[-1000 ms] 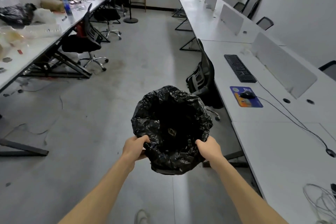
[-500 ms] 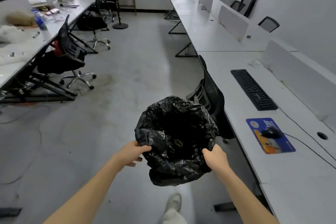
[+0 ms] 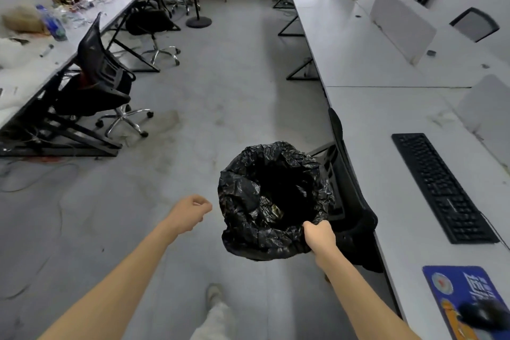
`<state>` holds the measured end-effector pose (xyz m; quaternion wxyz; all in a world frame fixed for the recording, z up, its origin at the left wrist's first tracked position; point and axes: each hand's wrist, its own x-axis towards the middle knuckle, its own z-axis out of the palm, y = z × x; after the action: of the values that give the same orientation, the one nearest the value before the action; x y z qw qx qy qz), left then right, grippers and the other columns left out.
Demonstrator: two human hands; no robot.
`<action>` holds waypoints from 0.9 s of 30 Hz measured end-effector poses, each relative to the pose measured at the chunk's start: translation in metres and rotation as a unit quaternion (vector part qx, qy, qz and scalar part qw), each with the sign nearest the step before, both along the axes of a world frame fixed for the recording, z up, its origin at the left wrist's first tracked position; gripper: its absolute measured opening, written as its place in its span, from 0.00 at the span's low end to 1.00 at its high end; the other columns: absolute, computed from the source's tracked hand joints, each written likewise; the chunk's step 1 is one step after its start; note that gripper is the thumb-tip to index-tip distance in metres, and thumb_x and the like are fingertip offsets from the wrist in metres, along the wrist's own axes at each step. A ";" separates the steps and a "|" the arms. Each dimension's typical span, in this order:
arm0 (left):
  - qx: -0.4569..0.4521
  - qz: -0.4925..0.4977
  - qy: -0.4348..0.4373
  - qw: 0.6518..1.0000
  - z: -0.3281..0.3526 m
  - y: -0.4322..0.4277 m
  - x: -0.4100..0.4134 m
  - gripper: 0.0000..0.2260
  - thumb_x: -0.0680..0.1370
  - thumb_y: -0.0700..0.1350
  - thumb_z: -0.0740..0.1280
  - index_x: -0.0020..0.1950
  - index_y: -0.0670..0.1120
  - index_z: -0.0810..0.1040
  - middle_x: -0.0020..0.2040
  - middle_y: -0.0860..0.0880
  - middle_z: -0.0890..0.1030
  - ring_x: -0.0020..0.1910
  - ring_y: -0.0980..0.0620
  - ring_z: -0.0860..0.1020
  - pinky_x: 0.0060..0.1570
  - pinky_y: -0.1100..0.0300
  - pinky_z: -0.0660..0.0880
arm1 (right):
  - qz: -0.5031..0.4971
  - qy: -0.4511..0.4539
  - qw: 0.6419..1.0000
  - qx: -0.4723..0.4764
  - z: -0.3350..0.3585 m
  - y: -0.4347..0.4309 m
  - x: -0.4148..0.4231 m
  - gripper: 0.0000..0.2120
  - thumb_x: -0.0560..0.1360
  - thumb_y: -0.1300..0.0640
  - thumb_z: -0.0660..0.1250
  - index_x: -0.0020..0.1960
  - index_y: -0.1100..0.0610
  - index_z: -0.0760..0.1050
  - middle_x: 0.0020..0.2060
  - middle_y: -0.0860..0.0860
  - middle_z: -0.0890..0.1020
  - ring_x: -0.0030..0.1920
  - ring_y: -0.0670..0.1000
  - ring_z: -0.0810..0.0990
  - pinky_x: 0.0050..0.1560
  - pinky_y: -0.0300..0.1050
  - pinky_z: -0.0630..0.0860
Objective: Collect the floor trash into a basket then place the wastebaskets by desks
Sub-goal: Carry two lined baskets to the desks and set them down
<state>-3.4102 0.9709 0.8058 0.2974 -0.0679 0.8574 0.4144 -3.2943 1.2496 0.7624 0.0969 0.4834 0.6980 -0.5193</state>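
In the aisle between the two rows of desks, the wastebasket (image 3: 248, 240) with its black bag liner hangs in the air, just left of the black chair (image 3: 350, 201) that's tucked against the right-hand desk (image 3: 386, 119). The right hand (image 3: 320, 237) grips the near edge of the rim, fingers curled over the crinkled plastic, and carries the whole thing alone. The left hand (image 3: 190, 211) is off the basket, a little to its left, loosely curled and holding nothing. Looking down into the bag, there's some yellowish scrap (image 3: 276, 210) at the bottom, so I'd say at least part of the collecting is done, though I can't tell how much is in there. The floor (image 3: 220, 85) ahead looks mostly free of litter; the only things I can make out are stains and some cables (image 3: 33, 176) near the left desk's (image 3: 27, 69) legs, plus tiny specks too small to call. So my read is we're in the second half: walking the basket to its spot. It isn't set down yet, and the gap beside that chair, near the keyboard (image 3: 441, 188) and the blue mouse pad (image 3: 466, 298), looks like a likely place for it. No other basket shows here, so I can't say how many are left to place.
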 end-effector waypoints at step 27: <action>0.021 0.007 -0.147 0.989 -0.087 0.240 -0.550 0.05 0.73 0.35 0.68 0.45 0.40 0.73 0.43 0.44 0.76 0.41 0.48 0.77 0.38 0.58 0.82 | -0.107 -0.154 0.982 0.026 -0.096 0.154 -0.474 0.41 0.77 0.32 0.55 0.77 0.62 0.59 0.75 0.61 0.65 0.76 0.63 0.60 0.71 0.58 0.63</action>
<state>-3.9605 1.2109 0.7188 0.4186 -0.1279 0.7949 0.4201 -3.7687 1.4037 0.6666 0.1349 0.6318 0.6320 -0.4281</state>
